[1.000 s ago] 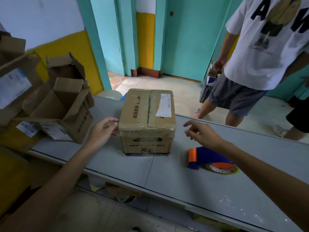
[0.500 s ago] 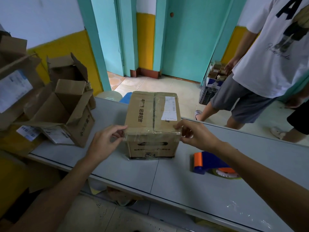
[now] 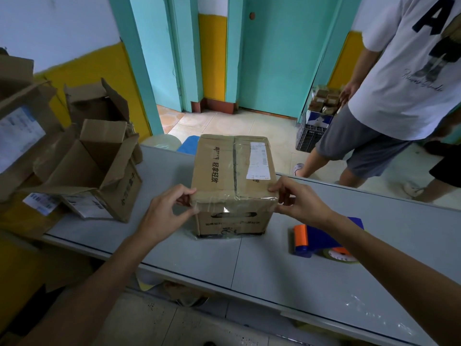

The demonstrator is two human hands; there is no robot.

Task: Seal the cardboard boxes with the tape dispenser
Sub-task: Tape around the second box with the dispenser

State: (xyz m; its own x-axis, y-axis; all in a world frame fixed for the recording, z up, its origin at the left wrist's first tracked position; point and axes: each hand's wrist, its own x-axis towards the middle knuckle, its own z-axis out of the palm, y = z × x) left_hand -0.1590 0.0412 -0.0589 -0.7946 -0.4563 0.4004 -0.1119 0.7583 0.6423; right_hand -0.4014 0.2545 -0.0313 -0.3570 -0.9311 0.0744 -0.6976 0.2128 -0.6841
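A closed cardboard box [image 3: 233, 171] with clear tape over its top seam and near edge stands on the grey table [image 3: 249, 265]. My left hand [image 3: 167, 211] pinches the box's near left top corner. At the near right top corner, my right hand [image 3: 296, 203] pinches the box with thumb and fingers. The blue and orange tape dispenser [image 3: 321, 239] lies on the table to the right of the box, partly hidden behind my right forearm.
Open cardboard boxes [image 3: 94, 168] are piled at the table's left end. A person in a white T-shirt and grey shorts [image 3: 389, 101] stands beyond the table at the right, beside a crate of packages [image 3: 316, 116]. Two stools [image 3: 174, 142] sit behind the table.
My right hand came over from above the tape dispenser to the box's right corner, and my left hand closed on the left corner. The person behind moved slightly right.
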